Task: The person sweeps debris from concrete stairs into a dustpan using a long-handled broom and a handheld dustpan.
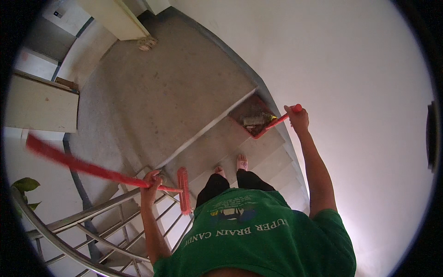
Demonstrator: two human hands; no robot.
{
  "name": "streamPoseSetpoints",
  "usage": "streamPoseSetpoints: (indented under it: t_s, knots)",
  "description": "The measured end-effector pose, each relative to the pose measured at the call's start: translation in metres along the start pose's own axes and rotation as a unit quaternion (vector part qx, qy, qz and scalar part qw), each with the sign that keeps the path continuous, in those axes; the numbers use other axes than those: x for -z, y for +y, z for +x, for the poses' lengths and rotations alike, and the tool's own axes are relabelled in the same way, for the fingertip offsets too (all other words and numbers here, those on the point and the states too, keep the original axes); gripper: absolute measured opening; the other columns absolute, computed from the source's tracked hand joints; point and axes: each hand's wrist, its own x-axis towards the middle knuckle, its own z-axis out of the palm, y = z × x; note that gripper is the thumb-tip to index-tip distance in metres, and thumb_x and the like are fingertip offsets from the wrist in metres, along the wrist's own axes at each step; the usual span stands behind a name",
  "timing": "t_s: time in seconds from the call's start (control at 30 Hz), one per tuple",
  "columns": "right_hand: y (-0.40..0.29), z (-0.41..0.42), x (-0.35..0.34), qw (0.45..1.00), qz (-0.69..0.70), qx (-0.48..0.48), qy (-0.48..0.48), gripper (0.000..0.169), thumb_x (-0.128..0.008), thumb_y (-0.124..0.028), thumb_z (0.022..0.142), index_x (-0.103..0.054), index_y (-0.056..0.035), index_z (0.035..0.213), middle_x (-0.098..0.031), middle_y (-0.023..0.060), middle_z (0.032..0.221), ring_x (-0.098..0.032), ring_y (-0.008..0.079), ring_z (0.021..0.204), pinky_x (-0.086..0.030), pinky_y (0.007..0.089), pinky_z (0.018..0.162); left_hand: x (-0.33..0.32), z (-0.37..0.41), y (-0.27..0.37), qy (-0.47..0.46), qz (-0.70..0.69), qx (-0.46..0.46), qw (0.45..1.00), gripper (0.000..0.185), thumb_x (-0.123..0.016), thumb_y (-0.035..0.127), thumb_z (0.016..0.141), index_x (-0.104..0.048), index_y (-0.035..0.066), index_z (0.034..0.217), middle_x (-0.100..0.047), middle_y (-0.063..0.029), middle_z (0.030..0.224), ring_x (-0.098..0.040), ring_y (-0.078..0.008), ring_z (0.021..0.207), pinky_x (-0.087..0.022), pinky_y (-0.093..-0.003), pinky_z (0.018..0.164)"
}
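Note:
In my left hand [151, 183] is the red handle [93, 169] of a broom, gripped partway along its length. Its red bristle head [184, 191] hangs over the stairs beside the railing. My right hand [298, 119] grasps the top of a red dustpan handle [278, 121]. Below it, the dustpan [238, 122] lies on the stairs close to the right wall, under the landing's edge. Inside are dark debris, a pale block-like piece [253, 121] and a small yellow scrap [273, 117]. My feet in pink slippers [242, 162] stand on the steps.
A metal stair railing [97, 213] curves along the left, with a leafy plant [26, 185] at its far side. Ahead is a concrete landing [180, 76], where a pale door [112, 17] stands near a clump of straw-like material [147, 43]. A white wall [346, 86] runs along the right.

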Motion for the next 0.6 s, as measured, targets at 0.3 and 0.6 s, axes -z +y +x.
streamPoseSetpoints:
  t_s: [0.3, 0.6]
  knots:
    - [0.034, -0.023, 0.008, 0.995, 0.087, -0.042, 0.000, 0.021, -0.063, -0.028, 0.074, -0.060, -0.0068, 0.075, -0.055, 0.0034, 0.053, -0.054, 0.0117, 0.044, -0.045, 0.0262, 0.041, -0.030, -0.015, -0.004, -0.072, 0.082, -0.045, 0.993, 0.022, -0.064, 0.019, 0.082, -0.059, 0.002, 0.095, -0.057, -0.0005, 0.084, -0.052, -0.0087, 0.071, -0.044, -0.0227, 0.062]
    - [0.068, -0.146, 0.056, 0.953, 0.290, -0.069, 0.048, 0.013, -0.058, -0.014, 0.082, -0.060, -0.0024, 0.084, -0.058, 0.0055, 0.061, -0.054, 0.0112, 0.047, -0.045, 0.0242, 0.041, -0.025, 0.041, -0.012, -0.136, 0.062, -0.024, 0.988, 0.026, -0.062, 0.016, 0.084, -0.056, 0.002, 0.105, -0.058, -0.0007, 0.080, -0.052, -0.0069, 0.069, -0.044, -0.0205, 0.063]
